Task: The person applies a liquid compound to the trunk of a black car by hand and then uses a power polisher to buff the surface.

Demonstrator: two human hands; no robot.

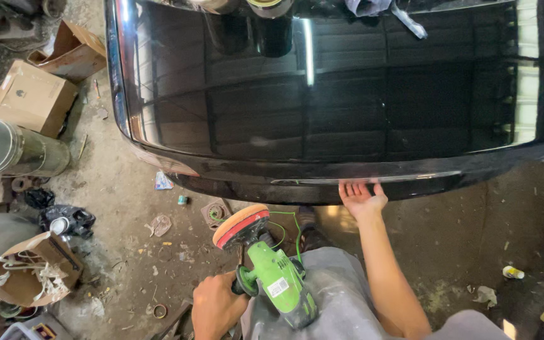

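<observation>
The green handheld polishing machine with its orange foam pad [266, 261] hangs just below the glossy black car body [322, 94], the left hand [216, 307] wrapped around its side handle, the right hand [361, 196] flat-fingered against the car's lower edge, so a one-handed slip could likely let the pad strike the paint.

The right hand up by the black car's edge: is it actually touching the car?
Touching. In the head view the right hand lies with fingertips pressed against the lower edge of the black car panel, no gap visible.
</observation>
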